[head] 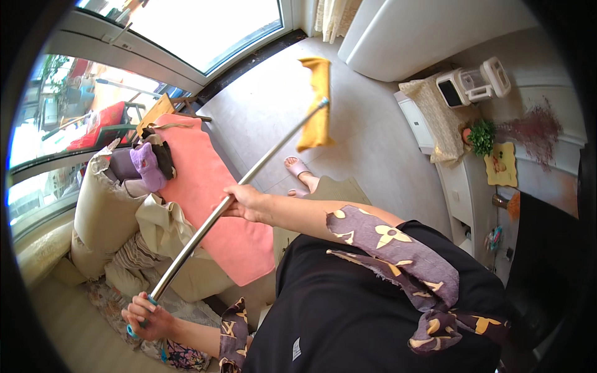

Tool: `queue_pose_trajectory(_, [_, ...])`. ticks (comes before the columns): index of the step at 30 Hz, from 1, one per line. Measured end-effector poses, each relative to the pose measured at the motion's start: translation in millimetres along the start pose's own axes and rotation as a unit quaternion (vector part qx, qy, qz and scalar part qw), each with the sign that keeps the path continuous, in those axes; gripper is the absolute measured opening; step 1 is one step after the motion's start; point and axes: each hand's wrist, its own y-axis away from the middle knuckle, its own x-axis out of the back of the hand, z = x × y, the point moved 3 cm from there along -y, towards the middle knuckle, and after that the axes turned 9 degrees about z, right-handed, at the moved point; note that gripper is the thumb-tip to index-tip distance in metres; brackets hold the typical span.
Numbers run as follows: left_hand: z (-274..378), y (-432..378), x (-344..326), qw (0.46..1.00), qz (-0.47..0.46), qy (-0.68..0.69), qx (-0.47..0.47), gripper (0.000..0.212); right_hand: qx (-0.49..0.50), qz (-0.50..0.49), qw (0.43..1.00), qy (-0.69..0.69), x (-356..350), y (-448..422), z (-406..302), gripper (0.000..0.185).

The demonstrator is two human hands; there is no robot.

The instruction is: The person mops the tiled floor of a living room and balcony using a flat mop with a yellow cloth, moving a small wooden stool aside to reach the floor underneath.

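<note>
A flat mop with a shiny metal pole (267,164) slants across the view. Its yellow cloth head (321,100) lies on the pale tiled floor. My left hand (148,318) is wrapped around the blue-green grip (152,300) at the pole's upper end. Farther down the shaft, my right hand (242,203) holds the pole, the fingers partly hidden behind it. Beneath my right hand is a salmon-pink cover (205,163) spread over a seat.
A sofa (105,205) with cushions and a purple plush toy (148,167) stands left. A glass door (186,32) is at upper left. Right are white cabinets (459,193), a potted plant (481,137) and a dark screen (543,261). My slippered foot (298,168) stands below the mop head.
</note>
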Motion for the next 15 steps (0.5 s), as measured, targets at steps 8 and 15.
queue_pose_trajectory(8, [-134, -41, -100, 0.980, -0.093, 0.033, 0.171, 0.017, 0.045, 0.128, 0.961, -0.240, 152, 15, -22, 0.011])
queue_pose_trajectory(15, [-236, 60, -275, 0.870, -0.341, 0.000, 0.356, 0.025, 0.199, 0.208, 0.808, -0.515, 427, -16, -32, 0.013])
